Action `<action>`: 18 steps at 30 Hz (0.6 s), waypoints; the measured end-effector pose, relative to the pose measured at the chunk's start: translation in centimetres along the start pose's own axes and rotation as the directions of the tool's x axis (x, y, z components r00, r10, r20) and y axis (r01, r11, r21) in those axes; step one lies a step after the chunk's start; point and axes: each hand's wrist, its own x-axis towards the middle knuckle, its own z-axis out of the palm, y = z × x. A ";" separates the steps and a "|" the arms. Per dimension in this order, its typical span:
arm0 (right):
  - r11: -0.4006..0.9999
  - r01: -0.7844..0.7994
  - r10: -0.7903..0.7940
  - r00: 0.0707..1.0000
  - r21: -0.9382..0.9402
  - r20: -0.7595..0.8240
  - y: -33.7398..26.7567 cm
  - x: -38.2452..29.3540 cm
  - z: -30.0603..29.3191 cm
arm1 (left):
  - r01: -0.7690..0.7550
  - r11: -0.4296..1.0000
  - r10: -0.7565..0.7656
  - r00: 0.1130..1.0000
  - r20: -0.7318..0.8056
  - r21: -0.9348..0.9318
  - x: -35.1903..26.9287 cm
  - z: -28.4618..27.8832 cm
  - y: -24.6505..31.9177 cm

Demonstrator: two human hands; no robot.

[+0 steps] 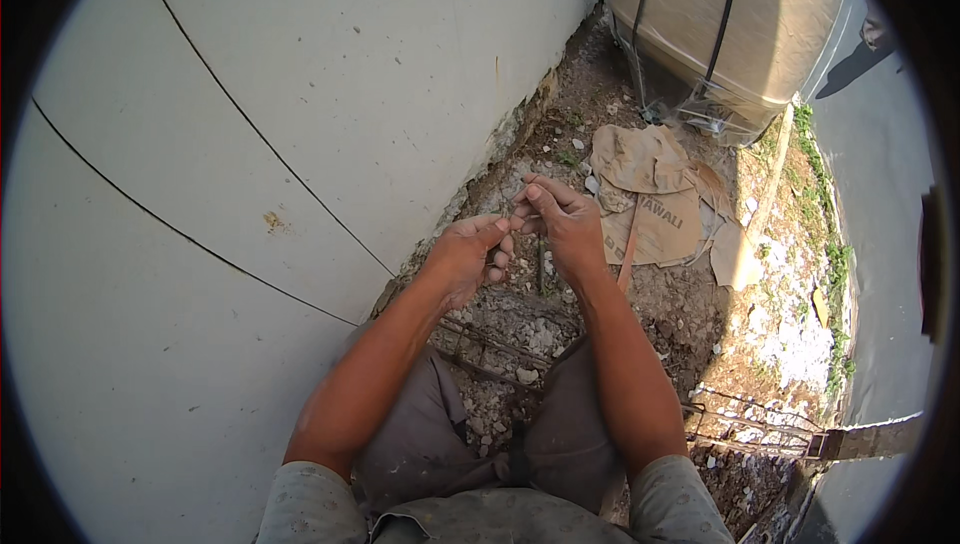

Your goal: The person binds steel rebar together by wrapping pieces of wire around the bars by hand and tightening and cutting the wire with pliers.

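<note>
My left hand (472, 251) and my right hand (555, 218) meet in front of me, their fingertips close together. A thin strand, which looks like wire, shows faintly at the fingers; the thumb and forefinger of each hand are pinched on it. Below the hands, a rebar cage (487, 341) of long bars with stirrups crosses the rubble ground between my knees. A short dark bar (541, 265) stands out just under my right hand.
A pale wall (225, 191) with two dark lines rises at left. Torn paper sacks (652, 225) lie ahead beside a brown strip (630, 244). Behind them stands a plastic-wrapped, strapped bulky object (720, 26). A grey wall (885, 244) is at right; the cage's right end (765, 431) reaches towards it.
</note>
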 end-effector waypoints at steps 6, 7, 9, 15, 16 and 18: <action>0.998 -0.005 0.005 1.000 0.065 0.007 0.1 -0.7 1.7 | 0.013 0.962 -0.011 1.000 0.011 -0.273 -0.6 -0.7 0.6; 0.996 -0.039 0.034 0.998 0.085 0.058 0.3 -0.7 1.7 | 0.066 0.967 -0.045 0.995 0.087 -0.246 -0.9 -0.5 0.5; 0.992 -0.074 0.063 0.992 0.101 0.107 0.4 -0.6 1.3 | 0.116 0.969 -0.082 0.983 0.163 -0.216 -1.1 -0.1 0.7; 0.981 -0.093 0.090 0.996 0.169 0.028 -0.1 -0.7 1.2 | 0.092 0.983 -0.075 0.991 0.107 -0.158 -1.5 1.0 1.0; 0.982 -0.057 0.062 0.998 0.179 -0.026 0.1 -0.4 1.1 | 0.057 0.988 -0.043 0.994 0.099 -0.144 -1.2 0.9 0.9; 0.982 -0.020 0.036 0.996 0.190 -0.080 0.1 0.0 0.7 | 0.022 0.991 -0.011 0.996 0.090 -0.129 -0.8 0.5 0.7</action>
